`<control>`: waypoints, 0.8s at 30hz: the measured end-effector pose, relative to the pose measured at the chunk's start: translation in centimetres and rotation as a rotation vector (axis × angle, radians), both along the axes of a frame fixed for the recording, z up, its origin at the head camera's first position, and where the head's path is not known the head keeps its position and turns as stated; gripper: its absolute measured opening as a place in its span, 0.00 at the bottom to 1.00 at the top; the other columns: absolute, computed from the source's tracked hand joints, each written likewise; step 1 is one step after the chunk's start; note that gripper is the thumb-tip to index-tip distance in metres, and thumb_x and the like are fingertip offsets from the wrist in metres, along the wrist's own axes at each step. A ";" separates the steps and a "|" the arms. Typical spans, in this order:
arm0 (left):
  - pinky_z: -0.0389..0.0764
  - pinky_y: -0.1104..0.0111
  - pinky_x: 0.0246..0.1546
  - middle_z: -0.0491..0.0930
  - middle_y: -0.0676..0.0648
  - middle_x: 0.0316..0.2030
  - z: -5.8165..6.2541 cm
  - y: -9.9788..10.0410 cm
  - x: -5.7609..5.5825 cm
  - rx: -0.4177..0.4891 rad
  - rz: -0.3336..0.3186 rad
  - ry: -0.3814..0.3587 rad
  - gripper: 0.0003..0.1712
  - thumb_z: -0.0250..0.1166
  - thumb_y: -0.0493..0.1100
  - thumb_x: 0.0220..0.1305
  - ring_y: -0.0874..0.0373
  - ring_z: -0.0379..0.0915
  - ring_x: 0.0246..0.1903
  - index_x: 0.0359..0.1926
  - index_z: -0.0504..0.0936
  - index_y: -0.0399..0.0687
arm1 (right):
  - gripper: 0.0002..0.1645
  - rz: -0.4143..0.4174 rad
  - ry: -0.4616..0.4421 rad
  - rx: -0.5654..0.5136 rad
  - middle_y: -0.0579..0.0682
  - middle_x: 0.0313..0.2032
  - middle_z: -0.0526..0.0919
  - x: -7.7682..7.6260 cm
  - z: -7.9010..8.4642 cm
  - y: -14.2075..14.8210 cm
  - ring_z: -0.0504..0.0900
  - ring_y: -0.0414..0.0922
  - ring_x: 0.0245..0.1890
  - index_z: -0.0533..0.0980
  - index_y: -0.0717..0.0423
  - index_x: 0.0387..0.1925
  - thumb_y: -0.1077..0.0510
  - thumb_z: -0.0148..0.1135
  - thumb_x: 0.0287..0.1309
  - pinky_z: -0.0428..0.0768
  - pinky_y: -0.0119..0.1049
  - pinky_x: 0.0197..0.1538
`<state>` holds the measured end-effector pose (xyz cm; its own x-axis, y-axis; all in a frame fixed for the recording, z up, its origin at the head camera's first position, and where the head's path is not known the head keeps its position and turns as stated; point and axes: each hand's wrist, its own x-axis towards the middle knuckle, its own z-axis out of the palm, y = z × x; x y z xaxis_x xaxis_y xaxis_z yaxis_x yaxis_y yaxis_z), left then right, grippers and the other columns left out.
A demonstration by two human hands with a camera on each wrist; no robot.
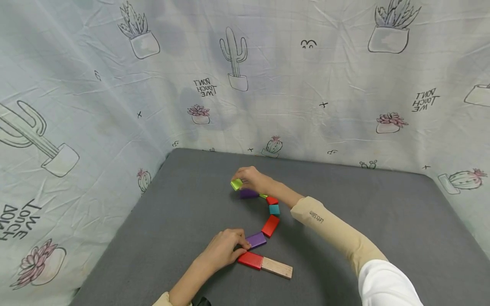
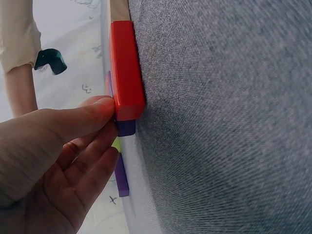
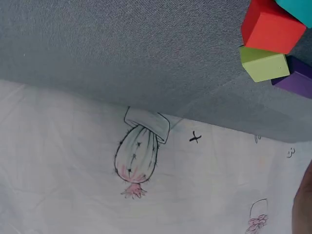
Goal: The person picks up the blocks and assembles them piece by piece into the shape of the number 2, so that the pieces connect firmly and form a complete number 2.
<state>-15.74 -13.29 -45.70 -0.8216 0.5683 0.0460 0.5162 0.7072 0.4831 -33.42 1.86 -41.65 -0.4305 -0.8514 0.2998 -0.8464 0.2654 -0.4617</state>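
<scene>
My right hand (image 1: pixel 252 179) pinches a yellow-green block (image 1: pixel 236 184) above the far end of a curved row of blocks. Below it lies a dark purple block (image 1: pixel 249 194), partly covered by the hand. My left hand (image 1: pixel 226 250) rests at the near part of the row. Its thumb touches the end of a red block (image 2: pixel 127 73), while the fingers reach the end of a purple block (image 1: pixel 256 240) behind it. A plain wooden block (image 1: pixel 277 267) adjoins that red block. The right wrist view does not show the held block.
Farther along the curve lie another red block (image 1: pixel 270 225), a teal block (image 1: pixel 274 209), a small red block (image 3: pixel 272 27) and a light green block (image 3: pixel 264 64). They rest on a grey cloth-covered table (image 1: pixel 172 221). A cactus-print curtain (image 1: pixel 283 85) hangs behind it.
</scene>
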 end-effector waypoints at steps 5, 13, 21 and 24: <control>0.78 0.71 0.34 0.78 0.60 0.29 0.0 0.0 0.0 0.003 -0.002 -0.003 0.07 0.73 0.37 0.53 0.66 0.78 0.34 0.35 0.90 0.49 | 0.19 0.091 -0.039 0.046 0.60 0.45 0.82 -0.1 -0.2 -0.3 0.82 0.52 0.46 0.80 0.69 0.45 0.72 0.69 0.48 0.80 0.36 0.46; 0.79 0.70 0.35 0.78 0.60 0.30 -0.1 -0.1 0.2 0.009 0.003 0.001 0.07 0.73 0.37 0.52 0.66 0.78 0.35 0.35 0.90 0.49 | 0.19 0.126 -0.066 0.139 0.58 0.45 0.83 -0.4 -1.7 -1.1 0.82 0.50 0.46 0.81 0.67 0.45 0.70 0.71 0.47 0.79 0.32 0.47; 0.79 0.70 0.35 0.78 0.60 0.30 -0.1 -0.2 0.2 0.017 0.000 0.011 0.07 0.73 0.37 0.52 0.66 0.78 0.35 0.35 0.90 0.49 | 0.19 0.125 0.025 0.241 0.55 0.45 0.83 -0.4 -2.5 -2.1 0.81 0.48 0.47 0.82 0.64 0.46 0.65 0.72 0.49 0.77 0.35 0.50; 0.79 0.70 0.35 0.78 0.60 0.29 -0.1 -0.2 0.2 0.013 0.002 0.009 0.07 0.73 0.37 0.52 0.65 0.78 0.35 0.35 0.90 0.49 | 0.19 0.120 0.020 0.276 0.55 0.46 0.83 -0.4 -2.5 -2.3 0.80 0.48 0.49 0.82 0.62 0.46 0.65 0.72 0.49 0.76 0.37 0.52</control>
